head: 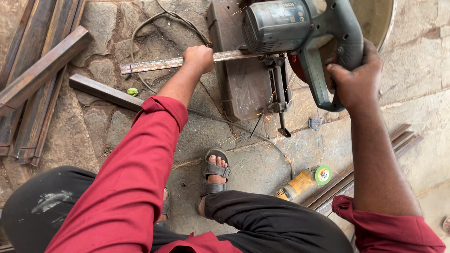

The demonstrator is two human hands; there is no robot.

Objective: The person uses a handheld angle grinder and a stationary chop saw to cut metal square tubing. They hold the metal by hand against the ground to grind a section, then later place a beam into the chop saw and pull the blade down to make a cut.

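My left hand (198, 58) grips a long steel angle bar (154, 64) that lies across the base of a chop saw (243, 79). My right hand (355, 80) is closed around the saw's grey-green handle (318, 79), beside the motor housing (276, 24). Sparks fly out below the saw's vise (277, 89). The blade itself is hidden behind the motor and guard.
A stack of rusty steel bars (33, 79) lies at the left, and one loose bar (103, 91) sits on the stone floor. More bars (370, 164) lie at the right, next to a yellow angle grinder (302, 183). A cable (154, 23) loops near the saw. My sandalled foot (214, 175) is below it.
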